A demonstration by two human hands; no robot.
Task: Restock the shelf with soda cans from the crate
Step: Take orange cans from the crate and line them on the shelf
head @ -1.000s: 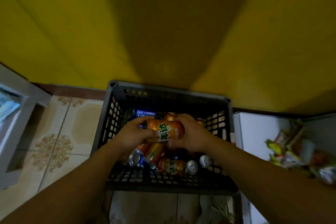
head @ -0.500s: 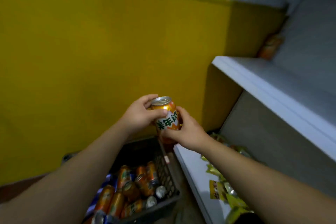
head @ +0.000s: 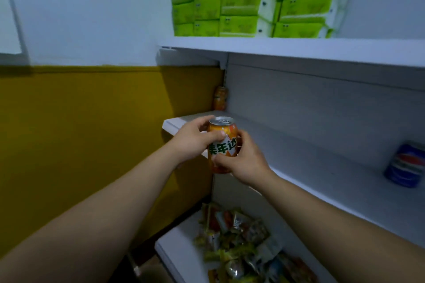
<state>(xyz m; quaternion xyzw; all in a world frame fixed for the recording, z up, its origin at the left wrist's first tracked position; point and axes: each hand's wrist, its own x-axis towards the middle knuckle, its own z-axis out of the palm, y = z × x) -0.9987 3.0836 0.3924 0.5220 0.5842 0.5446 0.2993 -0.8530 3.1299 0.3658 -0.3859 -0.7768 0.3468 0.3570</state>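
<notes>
Gripping upright orange 美年达 can (head: pixel 223 148); both hands (head: pixel 190 142) (head: pixel 248 163)

Left side, a smooth painted wall (head: pixel 87 103), pale white up top and mustard yellow below. Right side, a white metal shelving unit (head: pixel 299 49) with a flat grey back panel (head: pixel 322 108), all under dim, cool light.

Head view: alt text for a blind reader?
The left hand and right hand hold an upright orange soda can before the middle shelf; another orange can stands in its back corner, a blue can at right. Green packs sit above, snack packets below.
</notes>
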